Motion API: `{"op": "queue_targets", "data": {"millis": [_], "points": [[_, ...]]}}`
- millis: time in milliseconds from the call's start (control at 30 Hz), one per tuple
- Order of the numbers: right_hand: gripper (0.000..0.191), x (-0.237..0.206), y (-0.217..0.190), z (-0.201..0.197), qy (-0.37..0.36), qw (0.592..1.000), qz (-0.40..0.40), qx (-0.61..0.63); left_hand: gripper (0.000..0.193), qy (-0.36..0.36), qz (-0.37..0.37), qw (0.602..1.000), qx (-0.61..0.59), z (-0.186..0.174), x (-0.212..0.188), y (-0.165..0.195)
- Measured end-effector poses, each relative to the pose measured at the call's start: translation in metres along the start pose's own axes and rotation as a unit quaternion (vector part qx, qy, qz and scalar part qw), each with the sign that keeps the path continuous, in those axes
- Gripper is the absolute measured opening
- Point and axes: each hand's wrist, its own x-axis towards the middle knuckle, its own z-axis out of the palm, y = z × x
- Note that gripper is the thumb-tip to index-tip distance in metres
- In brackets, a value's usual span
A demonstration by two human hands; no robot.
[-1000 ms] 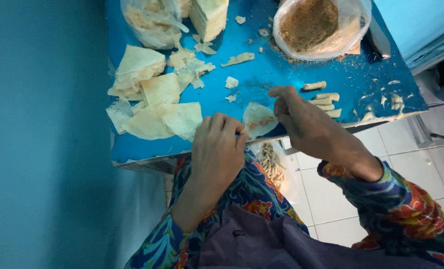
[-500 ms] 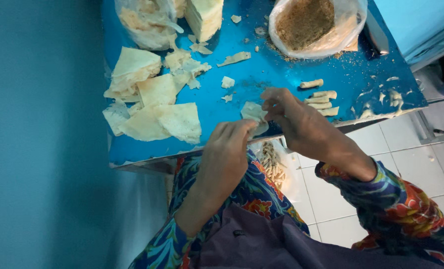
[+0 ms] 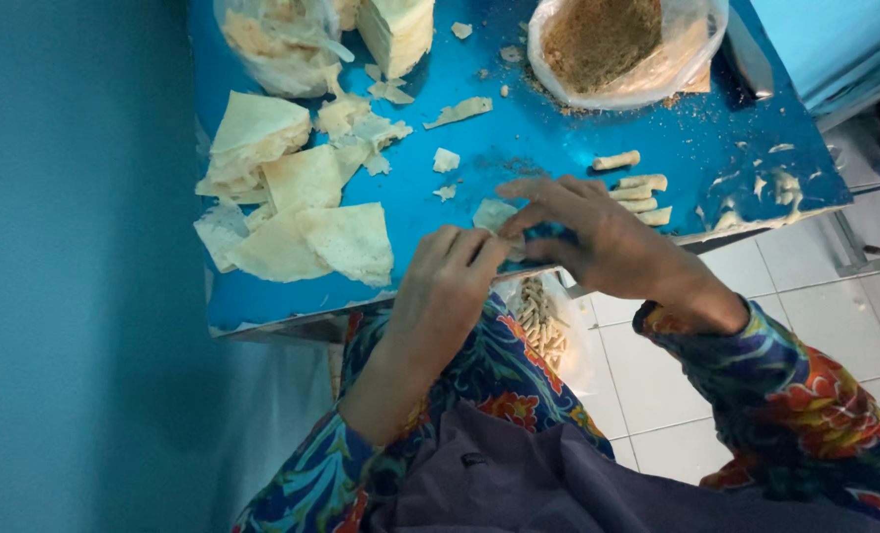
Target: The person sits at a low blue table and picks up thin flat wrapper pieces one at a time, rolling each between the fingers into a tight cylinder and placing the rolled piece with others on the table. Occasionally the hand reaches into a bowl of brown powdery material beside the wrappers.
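Note:
My left hand point(image 3: 445, 286) and my right hand point(image 3: 598, 237) meet over the front edge of the blue table point(image 3: 558, 118). Together they pinch a small pale piece of pastry wrapper point(image 3: 494, 215), which lies partly folded between the fingertips. Several finished little rolls point(image 3: 639, 192) lie on the table just right of my right hand. Loose wrapper sheets point(image 3: 306, 227) are spread on the table left of my left hand.
A clear bag of brown crumbly filling point(image 3: 608, 39) stands at the back right. A stack of wrappers point(image 3: 398, 30) and another plastic bag point(image 3: 262, 44) stand at the back left. Below the table edge, a bag of rolled pieces point(image 3: 540, 316) sits by my lap. White tiled floor lies right.
Both hands have drawn closer together on the wrapper piece, and its visible part has shrunk as the fingers fold over it.

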Motion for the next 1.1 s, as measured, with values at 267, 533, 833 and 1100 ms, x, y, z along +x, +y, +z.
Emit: {"op": "queue_targets", "data": {"millis": [267, 533, 833, 1100], "points": [[0.059, 0.015, 0.005, 0.001, -0.010, 0.999, 0.025, 0.017, 0.009, -0.001, -0.090, 0.994, -0.055, 0.003, 0.020, -0.001], [0.063, 0.019, 0.009, 0.006, -0.009, 1.000, 0.003, 0.005, 0.020, -0.024, -0.009, 0.991, 0.132, -0.002, 0.020, 0.013], [0.058, 0.000, 0.008, 0.021, 0.096, 0.986, -0.075, -0.117, 0.017, -0.016, -0.013, 0.995, 0.100, 0.005, 0.024, -0.005], [0.072, 0.039, 0.014, -0.005, -0.048, 0.978, 0.119, 0.164, 0.009, -0.199, -0.177, 0.957, -0.118, -0.012, 0.065, -0.039]]}}
